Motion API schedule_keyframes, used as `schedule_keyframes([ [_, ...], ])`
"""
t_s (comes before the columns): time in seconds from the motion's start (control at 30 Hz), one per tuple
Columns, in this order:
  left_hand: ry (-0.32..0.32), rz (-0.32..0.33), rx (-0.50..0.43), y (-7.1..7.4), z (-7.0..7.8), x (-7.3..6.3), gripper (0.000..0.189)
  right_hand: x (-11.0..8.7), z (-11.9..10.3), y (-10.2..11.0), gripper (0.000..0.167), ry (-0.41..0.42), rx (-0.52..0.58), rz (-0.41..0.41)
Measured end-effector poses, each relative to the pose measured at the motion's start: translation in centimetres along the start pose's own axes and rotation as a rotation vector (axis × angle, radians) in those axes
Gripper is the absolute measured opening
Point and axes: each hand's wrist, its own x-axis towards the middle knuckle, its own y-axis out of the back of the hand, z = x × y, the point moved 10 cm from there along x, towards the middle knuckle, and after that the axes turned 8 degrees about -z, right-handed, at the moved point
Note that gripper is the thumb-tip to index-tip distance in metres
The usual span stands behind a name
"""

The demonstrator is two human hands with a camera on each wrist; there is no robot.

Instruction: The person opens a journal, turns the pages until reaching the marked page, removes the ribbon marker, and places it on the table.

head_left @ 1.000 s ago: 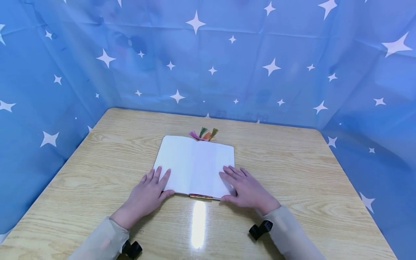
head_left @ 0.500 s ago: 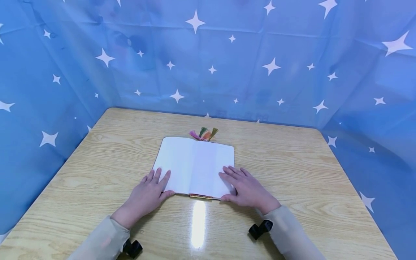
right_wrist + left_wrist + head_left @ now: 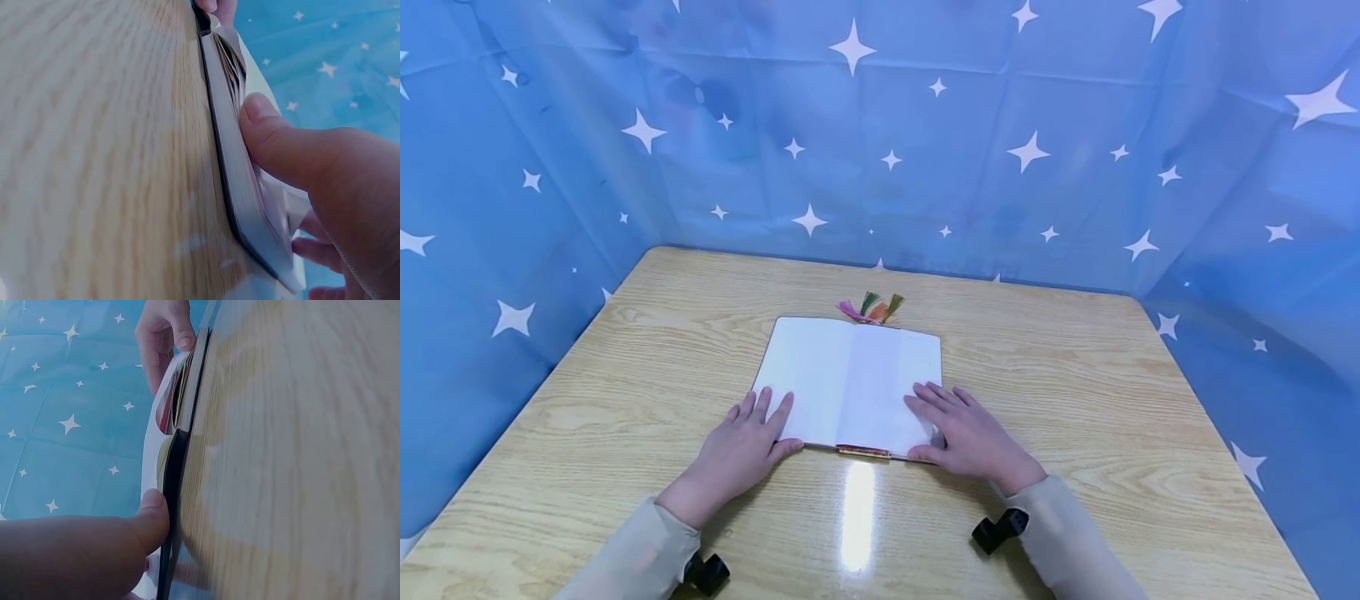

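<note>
Step in hand, as judged: book [image 3: 886, 367] lying open, both hands steadying it flat on the near-centre of table [image 3: 1097, 417]. Next move, in insp.'s view, calls for light pressure and a thumb at the near pp. edges, to turn a leaf or bring the covers together; which of these, can't tell.

Grip, L to R:

L hand [image 3: 739, 450]: fingers spread, approx. straight, tips on the near outer corner of L page [image 3: 814, 367]; thumb out to the side, touching the near edge (wrist view confirms). No pinch seen.

Ctr: blank spread, gutter between the hands; red-gold strip [image 3: 863, 452] at near end of spine, tassels [image 3: 874, 310] past far end, on table. Neither touched.

R hand [image 3: 970, 435]: fingers extended, slightly bent, resting on outer part of R page [image 3: 891, 375]; thumb apart from them, against near edge of the thicker pp. block, some leaves fanned there. Contact light, prob.; actual force n/a from views.
</note>
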Motion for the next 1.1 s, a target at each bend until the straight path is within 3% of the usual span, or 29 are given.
schedule_keyframes([
  [0.37, 0.005, -0.024, -0.012, -0.4, 0.2, 0.0, 0.073, 0.3, -0.6, 0.4, 0.067, -0.006, -0.005, 0.036],
  [0.87, 0.022, 0.0, 0.057, -0.2, 0.7, 0.6, 0.088, 1.1, -3.1, 2.5, 0.065, 0.093, -0.136, 0.221],
  [1.1, 0.078, -0.02, 0.068, 0.3, 1.2, 1.1, 0.093, 1.6, -3.6, 2.7, 0.064, 0.087, -0.152, 0.243],
])
